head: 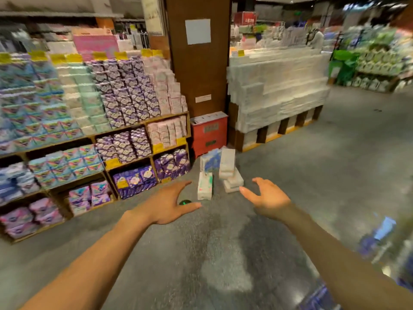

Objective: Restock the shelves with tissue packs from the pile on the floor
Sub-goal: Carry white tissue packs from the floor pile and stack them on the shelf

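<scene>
A small pile of tissue packs (223,171) stands on the grey floor beside the shelf end. A white pack with pastel print (205,186) stands upright at its front, with flat white packs (233,182) to the right and a blue-printed pack (210,161) behind. My left hand (172,204) reaches forward, fingers spread, just left of and short of the front pack. My right hand (267,199) is stretched out too, fingers apart, just right of the flat packs. Neither hand holds anything. The wooden shelves (143,125) at left are stacked with colourful packs.
A brown pillar (199,70) rises behind the pile, with a red box (210,133) at its foot. A large display of white packs (277,97) on pallets stands at right. A small dark object with a green light (185,202) lies by my left hand. Blurred packs show at bottom right.
</scene>
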Demonstrator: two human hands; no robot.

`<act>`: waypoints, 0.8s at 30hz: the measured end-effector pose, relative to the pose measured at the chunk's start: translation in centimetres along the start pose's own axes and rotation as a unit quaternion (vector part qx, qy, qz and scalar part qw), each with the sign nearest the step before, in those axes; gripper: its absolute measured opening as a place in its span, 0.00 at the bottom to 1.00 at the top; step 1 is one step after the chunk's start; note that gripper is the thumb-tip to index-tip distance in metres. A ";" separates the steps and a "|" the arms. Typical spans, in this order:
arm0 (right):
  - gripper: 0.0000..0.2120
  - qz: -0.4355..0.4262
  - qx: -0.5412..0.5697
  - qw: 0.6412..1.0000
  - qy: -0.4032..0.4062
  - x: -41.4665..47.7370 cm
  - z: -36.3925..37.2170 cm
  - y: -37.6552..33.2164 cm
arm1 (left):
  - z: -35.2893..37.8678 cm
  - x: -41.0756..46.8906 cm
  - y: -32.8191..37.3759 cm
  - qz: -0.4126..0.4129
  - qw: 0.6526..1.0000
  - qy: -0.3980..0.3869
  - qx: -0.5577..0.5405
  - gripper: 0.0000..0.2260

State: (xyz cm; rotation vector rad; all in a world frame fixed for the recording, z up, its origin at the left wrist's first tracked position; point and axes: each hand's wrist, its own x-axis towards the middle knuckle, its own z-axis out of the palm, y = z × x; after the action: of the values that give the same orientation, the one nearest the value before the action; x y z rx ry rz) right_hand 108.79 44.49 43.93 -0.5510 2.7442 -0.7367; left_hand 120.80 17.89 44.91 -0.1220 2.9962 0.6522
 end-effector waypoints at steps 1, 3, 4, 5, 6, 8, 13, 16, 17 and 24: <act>0.35 0.006 0.007 1.000 0.007 3.3 -0.5 -0.7 | -1.2 2.9 -1.1 -0.006 1.000 0.006 0.001 0.42; 0.34 0.004 -0.001 1.000 0.011 9.5 -1.1 -1.8 | -3.2 8.4 -2.8 -0.013 1.000 0.010 -0.001 0.41; 0.34 -0.003 -0.009 1.000 0.007 12.5 -1.1 -2.2 | -4.0 11.2 -3.7 -0.011 1.000 0.010 0.002 0.40; 0.35 -0.009 -0.014 1.000 0.001 15.6 -1.1 -2.6 | -4.7 14.0 -4.6 -0.010 1.000 0.010 0.002 0.40; 0.36 -0.013 -0.019 1.000 -0.003 18.7 -1.0 -2.8 | -5.2 17.0 -5.6 -0.008 1.000 0.010 0.000 0.40; 0.37 -0.009 -0.025 1.000 -0.005 24.9 -0.7 -3.1 | -6.0 23.2 -7.9 0.000 1.000 0.007 -0.005 0.42; 0.36 0.027 0.020 0.999 -0.007 40.1 0.0 -3.2 | -7.5 40.0 -13.9 0.050 0.999 -0.015 0.017 0.38; 0.34 0.069 0.064 0.996 0.000 48.1 -0.2 -2.7 | -9.1 50.3 -16.5 0.067 0.996 -0.042 0.038 0.41; 0.33 0.078 0.061 0.995 0.001 50.6 -0.3 -2.3 | -9.5 53.5 -17.1 0.071 0.995 -0.053 0.040 0.42; 0.34 0.136 0.030 0.990 0.002 69.2 0.1 0.9 | -10.0 75.0 -21.1 0.123 0.983 -0.120 0.066 0.42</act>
State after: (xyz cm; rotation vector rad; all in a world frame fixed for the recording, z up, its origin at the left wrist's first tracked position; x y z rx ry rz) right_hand 46.40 16.20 33.89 -0.1563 2.7140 -0.7489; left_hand 47.62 -10.04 38.72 0.3163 2.8291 0.4461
